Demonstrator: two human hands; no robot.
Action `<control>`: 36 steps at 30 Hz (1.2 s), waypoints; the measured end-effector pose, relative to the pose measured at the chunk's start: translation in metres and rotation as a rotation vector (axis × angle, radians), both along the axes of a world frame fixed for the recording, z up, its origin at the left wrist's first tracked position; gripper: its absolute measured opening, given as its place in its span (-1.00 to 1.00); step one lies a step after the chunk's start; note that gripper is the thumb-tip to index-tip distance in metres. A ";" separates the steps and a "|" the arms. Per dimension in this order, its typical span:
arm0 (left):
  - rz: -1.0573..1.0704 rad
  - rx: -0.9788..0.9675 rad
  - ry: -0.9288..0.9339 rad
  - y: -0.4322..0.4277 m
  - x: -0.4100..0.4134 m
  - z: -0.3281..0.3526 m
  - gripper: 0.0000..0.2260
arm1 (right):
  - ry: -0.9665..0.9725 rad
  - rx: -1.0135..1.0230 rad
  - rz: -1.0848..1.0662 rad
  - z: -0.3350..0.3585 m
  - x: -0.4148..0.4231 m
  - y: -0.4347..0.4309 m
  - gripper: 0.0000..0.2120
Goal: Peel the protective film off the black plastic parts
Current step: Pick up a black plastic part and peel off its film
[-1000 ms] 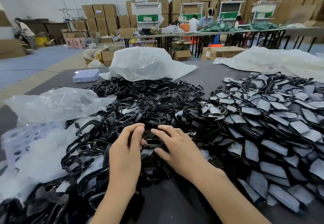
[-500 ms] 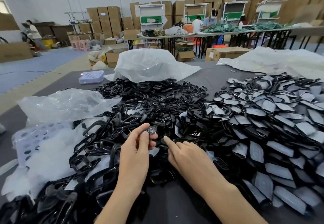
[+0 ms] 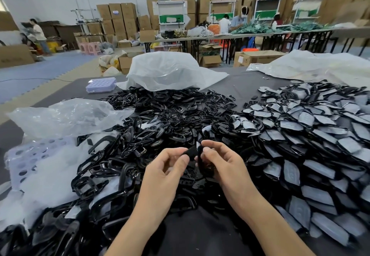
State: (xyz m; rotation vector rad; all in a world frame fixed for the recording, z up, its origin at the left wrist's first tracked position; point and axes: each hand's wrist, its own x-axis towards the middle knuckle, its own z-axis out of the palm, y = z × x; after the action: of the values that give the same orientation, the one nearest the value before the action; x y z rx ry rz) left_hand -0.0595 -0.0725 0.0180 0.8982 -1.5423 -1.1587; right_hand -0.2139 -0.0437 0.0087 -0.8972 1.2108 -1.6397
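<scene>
1. The hands are together, lifted just above the heap. The left hand [image 3: 164, 169] pinches a small black part [image 3: 190, 153] between thumb and forefinger, its other fingers curled under.
2. The right hand [image 3: 224, 165] meets it from 3 o'clock, fingertips nipping the same part's near end. Whether film is on the part I cannot tell.
3. From 9 to 12 o'clock of the hands lies a pile of bare black frames [image 3: 152, 119]. From 1 to 4 o'clock there is a pile of film-covered parts [image 3: 312, 135], grey-faced and overlapping.
4. A crumpled clear bag [image 3: 66, 115] lies at 10 o'clock on the frames. A white bag [image 3: 164, 71] slumps at 12 o'clock on the dark worktop [image 3: 240, 81], with a lilac tray [image 3: 101, 84] at 11 o'clock.
5. Half a second ago the left hand alone held a small piece up, while the right reached flat into the heap. Now both have closed on one part.
</scene>
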 end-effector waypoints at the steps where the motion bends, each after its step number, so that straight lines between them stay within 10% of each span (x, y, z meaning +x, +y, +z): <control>1: -0.018 0.004 -0.006 0.002 -0.001 0.000 -0.84 | -0.071 -0.001 0.029 0.001 0.001 0.000 -0.83; 14: 0.037 0.040 0.104 0.006 -0.009 -0.004 -0.87 | -0.343 -0.065 0.085 0.001 0.019 0.003 -0.75; 36: -0.202 0.195 0.171 -0.010 0.008 -0.003 -0.69 | -0.111 -0.032 0.235 0.009 0.009 0.010 -0.78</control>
State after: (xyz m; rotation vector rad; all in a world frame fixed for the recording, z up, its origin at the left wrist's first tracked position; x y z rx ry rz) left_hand -0.0518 -0.0829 0.0148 0.7593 -1.4212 -1.5127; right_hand -0.2046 -0.0336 0.0180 -0.9191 0.9676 -1.5028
